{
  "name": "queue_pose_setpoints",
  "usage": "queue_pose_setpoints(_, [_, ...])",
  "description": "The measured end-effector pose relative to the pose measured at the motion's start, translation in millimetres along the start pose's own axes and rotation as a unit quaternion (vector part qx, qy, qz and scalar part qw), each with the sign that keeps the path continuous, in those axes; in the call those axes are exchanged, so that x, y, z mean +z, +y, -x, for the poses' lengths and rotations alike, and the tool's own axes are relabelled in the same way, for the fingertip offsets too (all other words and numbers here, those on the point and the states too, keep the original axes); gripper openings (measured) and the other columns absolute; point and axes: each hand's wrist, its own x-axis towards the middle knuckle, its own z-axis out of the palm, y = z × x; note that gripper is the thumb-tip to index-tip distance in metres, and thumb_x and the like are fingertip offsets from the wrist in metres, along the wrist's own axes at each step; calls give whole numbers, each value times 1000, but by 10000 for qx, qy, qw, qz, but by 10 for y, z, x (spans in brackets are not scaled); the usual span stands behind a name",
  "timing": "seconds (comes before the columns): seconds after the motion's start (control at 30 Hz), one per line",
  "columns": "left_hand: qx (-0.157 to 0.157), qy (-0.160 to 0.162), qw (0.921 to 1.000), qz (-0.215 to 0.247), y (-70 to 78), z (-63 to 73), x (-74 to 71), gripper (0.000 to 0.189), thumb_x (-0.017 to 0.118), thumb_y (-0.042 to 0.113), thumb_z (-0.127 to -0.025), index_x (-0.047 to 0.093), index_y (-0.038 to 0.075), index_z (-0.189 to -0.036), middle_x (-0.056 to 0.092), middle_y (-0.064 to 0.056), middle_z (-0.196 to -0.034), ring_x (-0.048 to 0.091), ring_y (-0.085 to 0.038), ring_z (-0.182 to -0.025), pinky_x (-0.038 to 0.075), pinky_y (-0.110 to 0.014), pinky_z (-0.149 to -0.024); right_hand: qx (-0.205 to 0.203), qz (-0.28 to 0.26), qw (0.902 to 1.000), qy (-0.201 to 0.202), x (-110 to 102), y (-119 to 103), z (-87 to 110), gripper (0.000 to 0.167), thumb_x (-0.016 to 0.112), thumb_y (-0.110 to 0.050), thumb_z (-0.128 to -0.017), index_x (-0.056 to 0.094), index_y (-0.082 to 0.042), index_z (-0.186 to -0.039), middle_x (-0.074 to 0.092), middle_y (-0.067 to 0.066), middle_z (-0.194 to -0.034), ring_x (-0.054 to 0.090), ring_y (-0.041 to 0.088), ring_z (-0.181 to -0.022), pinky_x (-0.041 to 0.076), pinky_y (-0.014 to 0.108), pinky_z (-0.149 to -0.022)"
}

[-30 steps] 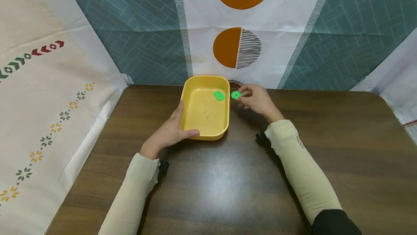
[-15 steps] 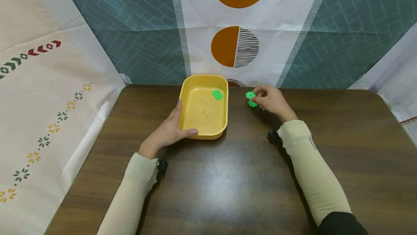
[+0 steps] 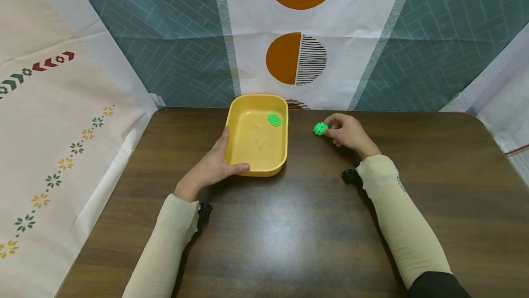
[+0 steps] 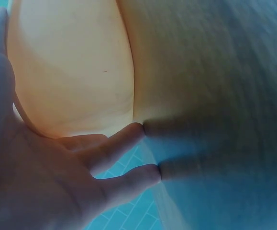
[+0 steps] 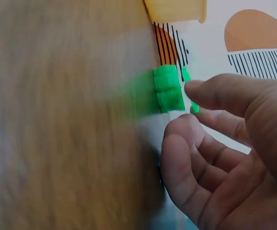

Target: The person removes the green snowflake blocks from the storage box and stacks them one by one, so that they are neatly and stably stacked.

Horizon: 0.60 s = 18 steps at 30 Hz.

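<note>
My left hand (image 3: 210, 165) rests at the near left corner of a yellow tub (image 3: 265, 173). Its thumb lies along the near side and its fairly straight fingers along the left side; in the left wrist view two fingertips touch the table. Inside the tub, near its far right corner, lie green flower-shaped discs (image 3: 274, 120), how many I cannot tell. Right of the tub, my right hand (image 3: 350, 133) pinches a thin green disc (image 5: 186, 74) between thumb and finger. That disc is just off the top of a short stack of green discs (image 5: 168, 90) standing on the table.
The brown wooden table (image 3: 297, 238) extends widely to both sides and toward me. A patterned cloth (image 3: 198, 50) hangs right behind its far edge. White embroidered fabric (image 3: 70, 128) drapes along the left side, and pale fabric (image 3: 502, 100) hangs at the right.
My right hand has carried a green disc from beside the tub's right rim rightward, then down to the stack. My left hand and the tub stay in place.
</note>
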Motion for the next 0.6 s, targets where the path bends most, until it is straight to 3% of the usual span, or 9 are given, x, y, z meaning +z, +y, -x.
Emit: queue_pose_setpoints(0.6, [-29, 0, 10000, 47, 5, -6, 1, 132, 78, 62, -80, -20, 23, -159, 2, -14, -167, 23, -32, -146, 25, -52, -115, -9, 132, 9999, -14, 8, -8, -6, 31, 67, -12, -98, 63, -6, -128, 60, 14, -87, 60, 27, -67, 54, 32, -59])
